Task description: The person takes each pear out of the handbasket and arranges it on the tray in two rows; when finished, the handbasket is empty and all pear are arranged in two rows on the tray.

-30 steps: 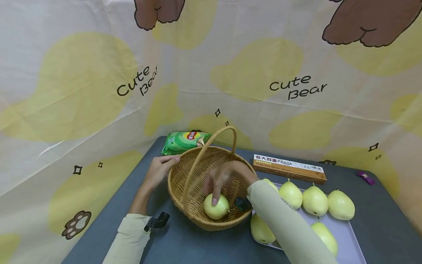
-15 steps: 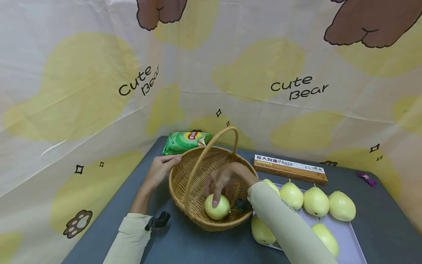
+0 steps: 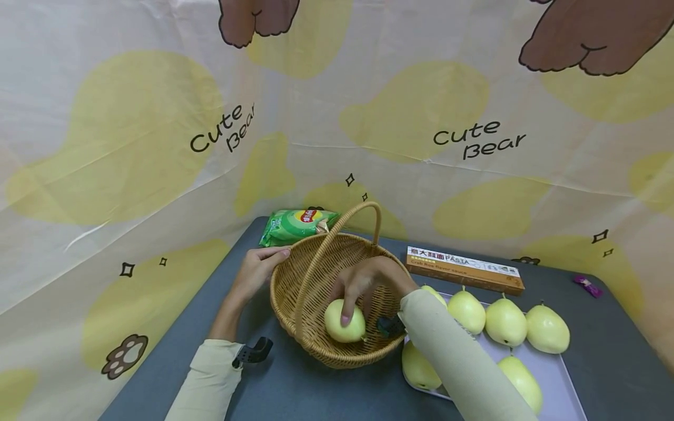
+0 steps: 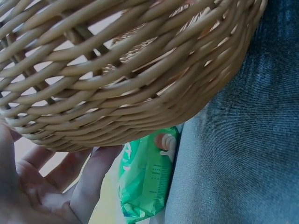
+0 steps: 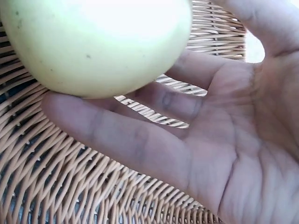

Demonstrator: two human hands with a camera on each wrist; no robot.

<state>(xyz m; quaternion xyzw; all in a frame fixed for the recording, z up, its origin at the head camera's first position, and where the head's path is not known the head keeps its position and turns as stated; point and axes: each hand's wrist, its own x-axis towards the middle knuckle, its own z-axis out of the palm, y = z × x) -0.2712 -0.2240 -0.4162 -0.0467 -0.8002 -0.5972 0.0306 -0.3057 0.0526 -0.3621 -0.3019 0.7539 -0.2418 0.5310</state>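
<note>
A wicker basket (image 3: 286,292) with an arched handle (image 3: 310,275) stands tilted toward me on the dark table. My left hand (image 3: 255,272) holds its rim at the left; in the left wrist view, the fingers (image 4: 96,179) of that hand meet the basket's edge. Inside the basket, my right hand (image 3: 363,283) grips a pale yellow-green pear (image 3: 343,323) between thumb and fingers. Up close in the right wrist view, the pear (image 5: 98,51) rests against the fingers (image 5: 117,133), with woven wicker behind. I cannot tell whether the pear touches the basket floor.
Right of the basket, a pale tray (image 3: 558,386) holds several pears (image 3: 505,320), partly covered by my right sleeve. A pasta box (image 3: 463,272) lies behind it, a green chip bag (image 3: 297,227) behind the basket. A small purple packet (image 3: 588,286) lies far right.
The pear has risen slightly and shifted a little left in my right hand's grip. My left hand keeps its place on the basket rim.
</note>
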